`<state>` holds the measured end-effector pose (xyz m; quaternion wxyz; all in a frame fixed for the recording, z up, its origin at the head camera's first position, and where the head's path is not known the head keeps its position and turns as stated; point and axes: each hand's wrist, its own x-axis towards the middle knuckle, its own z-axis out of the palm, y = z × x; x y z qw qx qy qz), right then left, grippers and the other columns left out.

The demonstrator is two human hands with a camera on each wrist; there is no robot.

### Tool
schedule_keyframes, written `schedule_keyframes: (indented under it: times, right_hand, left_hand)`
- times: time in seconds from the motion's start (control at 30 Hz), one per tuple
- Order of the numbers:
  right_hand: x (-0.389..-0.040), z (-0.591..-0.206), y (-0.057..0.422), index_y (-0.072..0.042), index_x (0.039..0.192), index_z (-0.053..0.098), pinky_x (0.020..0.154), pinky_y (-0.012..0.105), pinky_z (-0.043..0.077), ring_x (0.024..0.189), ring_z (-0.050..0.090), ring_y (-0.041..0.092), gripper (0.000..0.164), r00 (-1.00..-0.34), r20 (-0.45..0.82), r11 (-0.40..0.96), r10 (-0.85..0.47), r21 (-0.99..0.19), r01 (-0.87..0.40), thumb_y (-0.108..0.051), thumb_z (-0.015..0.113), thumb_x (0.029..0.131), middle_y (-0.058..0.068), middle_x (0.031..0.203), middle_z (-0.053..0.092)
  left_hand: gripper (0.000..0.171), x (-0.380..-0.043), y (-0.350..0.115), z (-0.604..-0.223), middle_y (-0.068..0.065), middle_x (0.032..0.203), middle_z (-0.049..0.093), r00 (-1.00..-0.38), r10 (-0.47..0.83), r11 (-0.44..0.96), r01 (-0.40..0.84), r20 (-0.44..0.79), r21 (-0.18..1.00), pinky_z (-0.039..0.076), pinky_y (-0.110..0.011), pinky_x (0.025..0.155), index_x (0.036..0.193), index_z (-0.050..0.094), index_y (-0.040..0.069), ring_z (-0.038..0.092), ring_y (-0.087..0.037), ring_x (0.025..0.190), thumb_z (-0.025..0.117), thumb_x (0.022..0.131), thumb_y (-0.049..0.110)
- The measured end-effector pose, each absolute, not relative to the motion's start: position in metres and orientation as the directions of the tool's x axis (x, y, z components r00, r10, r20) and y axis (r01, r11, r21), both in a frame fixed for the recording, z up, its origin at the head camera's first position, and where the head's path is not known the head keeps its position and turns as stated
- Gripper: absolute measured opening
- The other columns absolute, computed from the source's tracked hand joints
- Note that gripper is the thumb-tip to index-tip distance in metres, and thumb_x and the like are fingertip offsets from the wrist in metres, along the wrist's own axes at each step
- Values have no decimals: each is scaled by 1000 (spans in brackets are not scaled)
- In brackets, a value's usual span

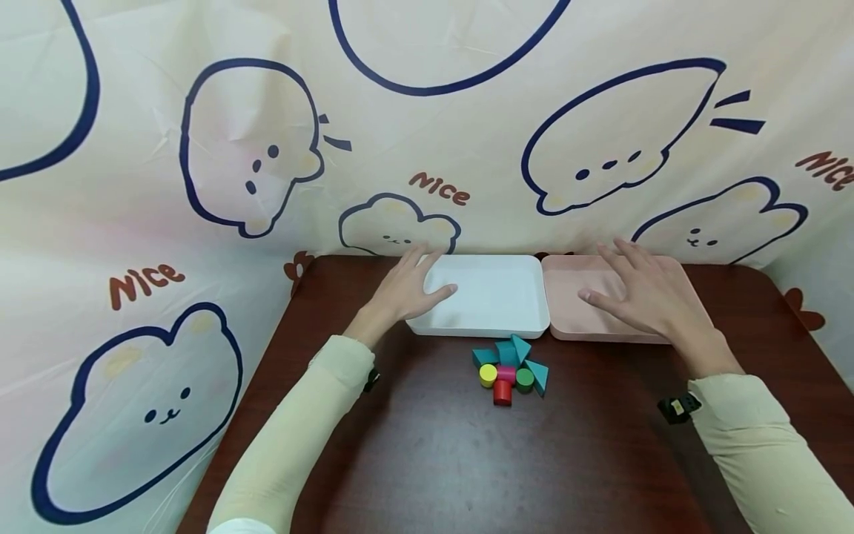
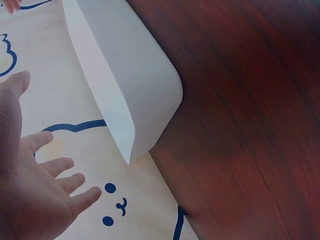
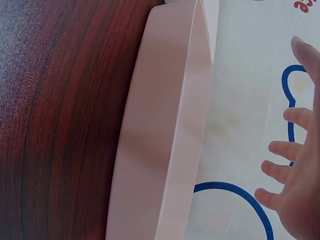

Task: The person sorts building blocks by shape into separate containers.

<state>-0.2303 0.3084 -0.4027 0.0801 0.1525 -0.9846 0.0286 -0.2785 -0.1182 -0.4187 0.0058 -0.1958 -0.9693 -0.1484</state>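
In the head view a white tray (image 1: 490,293) and a pink tray (image 1: 567,293) stand side by side at the back of the table. My left hand (image 1: 405,288), fingers spread, hovers over the left end of the white tray and holds nothing. Over the pink tray is my right hand (image 1: 643,293), its fingers also apart and nothing in its grasp. In the left wrist view the left hand (image 2: 35,170) shows beside the white tray's wall (image 2: 145,75). The right wrist view has the right hand (image 3: 295,155) beside the pink tray's wall (image 3: 150,110).
In front of the trays lies a cluster of toy blocks: several teal blocks (image 1: 537,376), a yellow cylinder (image 1: 488,375), a green cylinder (image 1: 525,380), a red cylinder (image 1: 502,394) and a magenta block (image 1: 506,373). Behind the dark wooden table (image 1: 427,460) hangs a printed curtain (image 1: 400,163).
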Motion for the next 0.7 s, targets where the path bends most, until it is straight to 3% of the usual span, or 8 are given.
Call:
schedule_keyframes:
  times: [0.3,0.53,0.7]
  right_hand:
    - [-230,-405,305,-10,165,38,111,70,37,145,41,49,98,-942,159,950,-297,-45,-308,-79,49,96,26,166,36]
    - [-229,-409,296,-17,169,26,117,79,24,153,26,52,97,-956,93,923,-278,-249,-293,-71,59,96,25,170,26]
    - [-228,-413,290,-17,169,29,118,77,25,153,27,50,97,-952,101,894,-287,-330,-305,-67,66,95,23,170,28]
  left_hand:
    - [80,-279,-123,-419,-12,175,23,-930,359,862,361,73,357,32,-58,125,166,37,20,23,-31,160,56,101,63]
    - [76,-278,-130,-421,-14,173,26,-933,352,843,352,77,406,32,-56,125,166,36,16,26,-32,158,57,104,55]
    - [74,-278,-136,-425,-14,171,30,-937,338,818,340,90,464,31,-54,126,165,36,13,30,-32,157,57,106,50]
